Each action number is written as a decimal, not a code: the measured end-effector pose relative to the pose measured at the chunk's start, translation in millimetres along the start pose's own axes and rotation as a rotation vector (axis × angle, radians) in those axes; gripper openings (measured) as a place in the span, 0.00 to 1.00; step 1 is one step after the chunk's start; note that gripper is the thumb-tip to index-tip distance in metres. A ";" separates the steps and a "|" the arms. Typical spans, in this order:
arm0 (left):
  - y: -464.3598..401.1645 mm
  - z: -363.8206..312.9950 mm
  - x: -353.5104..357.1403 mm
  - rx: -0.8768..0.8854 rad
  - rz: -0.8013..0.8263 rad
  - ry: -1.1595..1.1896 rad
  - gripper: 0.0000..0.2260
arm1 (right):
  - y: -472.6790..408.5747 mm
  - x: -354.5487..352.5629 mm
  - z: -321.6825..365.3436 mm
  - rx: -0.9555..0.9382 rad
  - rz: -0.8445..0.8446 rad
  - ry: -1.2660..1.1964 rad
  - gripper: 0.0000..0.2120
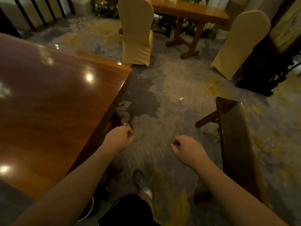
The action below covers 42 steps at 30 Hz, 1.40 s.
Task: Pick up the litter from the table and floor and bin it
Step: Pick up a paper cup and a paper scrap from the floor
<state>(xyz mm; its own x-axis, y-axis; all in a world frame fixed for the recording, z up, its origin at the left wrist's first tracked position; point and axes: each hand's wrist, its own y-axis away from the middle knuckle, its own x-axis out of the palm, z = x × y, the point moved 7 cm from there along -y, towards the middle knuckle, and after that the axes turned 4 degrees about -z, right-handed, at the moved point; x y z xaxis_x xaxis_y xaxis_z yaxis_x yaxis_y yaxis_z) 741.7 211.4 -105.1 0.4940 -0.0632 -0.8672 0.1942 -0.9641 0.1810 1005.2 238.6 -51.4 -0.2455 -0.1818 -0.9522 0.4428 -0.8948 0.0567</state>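
Observation:
A small white scrap of litter [181, 99] lies on the patterned carpet ahead of me, between the table and the bench. My left hand [119, 137] hovers by the corner edge of the glossy wooden table [48, 103], fingers curled with nothing visible in them. My right hand [187, 148] hangs over the carpet left of the bench, fingers also curled shut and holding nothing that I can see. Both hands are well short of the scrap. A metal rim, perhaps a bin [88, 209], peeks out under my left forearm.
A dark wooden bench [236, 144] runs along the right. Two chairs in cream covers [136, 30] [239, 43] stand ahead, beside a second wooden table [187, 10]. My shoe [141, 181] is on the carpet below my hands.

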 end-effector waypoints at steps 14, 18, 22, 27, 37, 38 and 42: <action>-205.3 122.8 165.3 -0.511 0.278 0.088 0.05 | -256.9 180.8 -111.2 0.046 0.435 -0.041 0.08; -251.1 160.1 228.1 -0.669 0.304 0.165 0.05 | -316.8 265.8 -142.8 0.067 0.535 -0.085 0.10; -302.9 205.8 298.6 -0.789 0.238 0.177 0.11 | -372.1 369.2 -178.8 0.069 0.640 -0.107 0.12; -359.2 268.9 398.6 -0.924 0.168 0.179 0.19 | -427.5 510.7 -222.9 0.020 0.711 -0.068 0.17; -389.3 410.4 566.3 -1.218 0.071 0.237 0.46 | -445.0 738.6 -299.2 -0.071 0.889 0.106 0.29; -390.6 419.3 578.0 -1.234 0.064 0.245 0.47 | -442.8 753.4 -306.5 -0.071 0.909 0.122 0.29; -394.7 437.9 596.9 -1.277 0.068 0.186 0.42 | -438.1 780.3 -317.9 -0.104 0.844 0.161 0.25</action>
<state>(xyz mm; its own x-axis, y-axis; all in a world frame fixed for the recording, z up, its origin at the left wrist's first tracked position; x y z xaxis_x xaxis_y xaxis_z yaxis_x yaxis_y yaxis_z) 588.8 441.3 -897.3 0.6246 0.0335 -0.7802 0.7809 -0.0259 0.6241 893.8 618.3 -914.7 0.3221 -0.7016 -0.6356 0.5008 -0.4435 0.7433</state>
